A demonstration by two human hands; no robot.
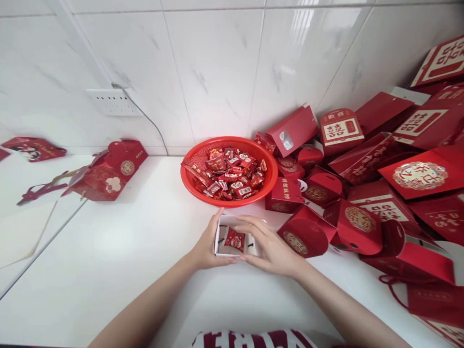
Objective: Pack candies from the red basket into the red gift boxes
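Between my hands sits a small open box (227, 221) with white inner walls, seen from above. A red wrapped candy (235, 239) lies inside it, with a small dark piece on either side. My left hand (207, 247) grips the box's left side, thumb and fingers spread along its edges. On the opposite side, my right hand (273, 245) curves around the box, its fingers reaching over the top edge and partly covering the opening. Just beyond the box stands a red plastic basket (232, 202) holding many red wrapped candies (235, 175).
A heap of red paper gift boxes (358, 220) fills the right side. To the left lies another red gift box (116, 169) with a ribbon (41, 191). A tiled wall (217, 72) with a socket strip (114, 102) and cable (148, 118) bounds the white table (119, 256).
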